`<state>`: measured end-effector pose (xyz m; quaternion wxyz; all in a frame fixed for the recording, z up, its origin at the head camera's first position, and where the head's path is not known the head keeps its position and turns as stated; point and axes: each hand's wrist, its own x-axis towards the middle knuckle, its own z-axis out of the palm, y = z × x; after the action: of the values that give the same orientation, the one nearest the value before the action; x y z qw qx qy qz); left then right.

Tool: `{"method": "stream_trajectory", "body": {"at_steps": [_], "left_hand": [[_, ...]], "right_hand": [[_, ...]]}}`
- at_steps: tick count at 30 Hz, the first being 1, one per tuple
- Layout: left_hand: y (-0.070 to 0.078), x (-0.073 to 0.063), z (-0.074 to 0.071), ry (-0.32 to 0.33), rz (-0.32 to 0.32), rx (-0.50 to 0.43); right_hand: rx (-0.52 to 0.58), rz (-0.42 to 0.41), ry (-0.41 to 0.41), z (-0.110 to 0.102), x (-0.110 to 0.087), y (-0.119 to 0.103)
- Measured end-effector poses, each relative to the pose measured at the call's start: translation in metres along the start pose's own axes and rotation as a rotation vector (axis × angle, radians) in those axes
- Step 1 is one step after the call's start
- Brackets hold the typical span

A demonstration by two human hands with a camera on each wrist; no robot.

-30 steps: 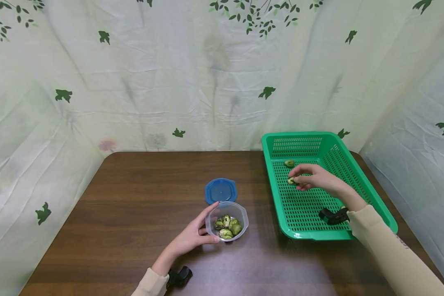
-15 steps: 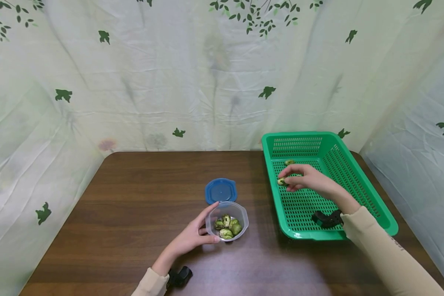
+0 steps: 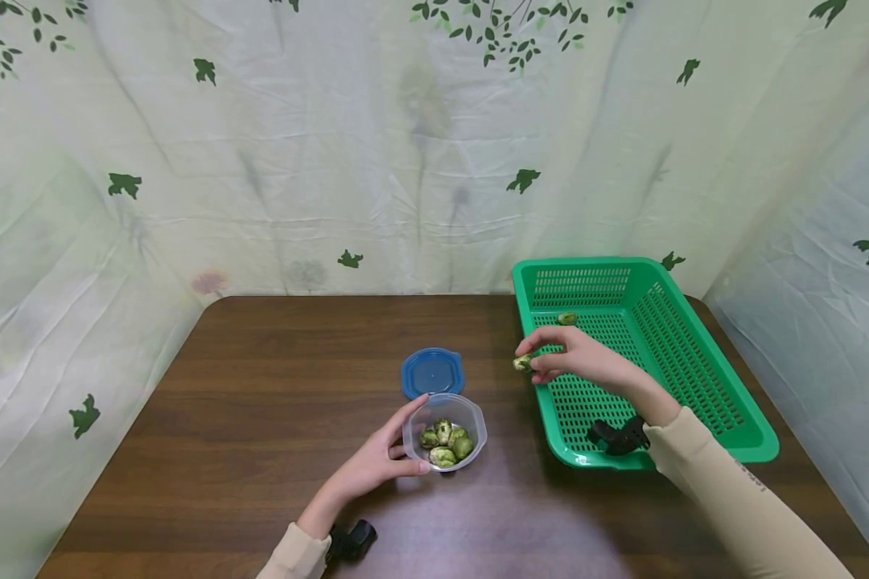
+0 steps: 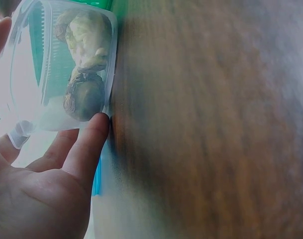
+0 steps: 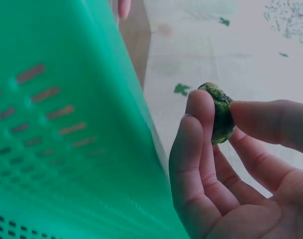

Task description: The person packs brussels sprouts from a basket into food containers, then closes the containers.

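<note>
A Brussels sprout (image 3: 522,363) is pinched between the thumb and fingertips of my right hand (image 3: 582,359), over the left rim of the green basket (image 3: 702,354). The right wrist view shows this sprout (image 5: 222,113) up close, dark green and mottled. My left hand (image 3: 372,462) holds a clear plastic container (image 3: 479,422) from its left side, thumb at the front and a finger at the back rim. Several Brussels sprouts (image 3: 442,456) lie inside it. Through the container's wall, the left wrist view shows sprouts (image 4: 85,97). One more sprout (image 3: 567,318) sits in the basket's far left part.
Just behind the container, a blue lid (image 3: 432,373) lies flat on the brown wooden table (image 3: 297,362). A pale leaf-print cloth (image 3: 376,161) hangs behind the table and along its sides. Each wrist carries a black camera.
My right hand has moved left with the pinched Brussels sprout, from inside the basket to over its left rim. My left hand and the container have stayed put.
</note>
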<state>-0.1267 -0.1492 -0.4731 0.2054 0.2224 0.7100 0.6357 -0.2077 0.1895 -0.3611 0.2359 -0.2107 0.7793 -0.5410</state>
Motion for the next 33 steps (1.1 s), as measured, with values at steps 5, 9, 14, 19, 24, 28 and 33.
{"method": "stream_trajectory", "body": {"at_steps": [5,9,14,19,24,28,33], "left_hand": [[-0.001,0.0,0.0,0.003,0.0,0.003],[-0.001,0.0,0.001,0.005,0.011,0.008],[-0.002,0.0,0.0,0.0,0.033,0.007],[-0.002,0.001,0.0,0.0,0.031,0.009],[-0.002,0.001,0.001,0.001,0.036,0.008],[-0.003,0.001,0.001,0.0,0.043,0.003],[-0.003,0.002,0.001,-0.001,0.035,-0.003]], "right_hand": [[-0.019,-0.009,-0.03,0.01,0.005,-0.001],[-0.016,-0.009,-0.037,0.017,0.007,-0.002],[-0.02,-0.025,-0.056,0.025,0.01,-0.005],[-0.049,-0.036,-0.07,0.033,0.013,-0.009],[-0.063,-0.057,-0.092,0.042,0.017,-0.013],[-0.048,-0.059,-0.101,0.051,0.02,-0.014],[-0.061,-0.043,-0.108,0.063,0.025,-0.015]]}}
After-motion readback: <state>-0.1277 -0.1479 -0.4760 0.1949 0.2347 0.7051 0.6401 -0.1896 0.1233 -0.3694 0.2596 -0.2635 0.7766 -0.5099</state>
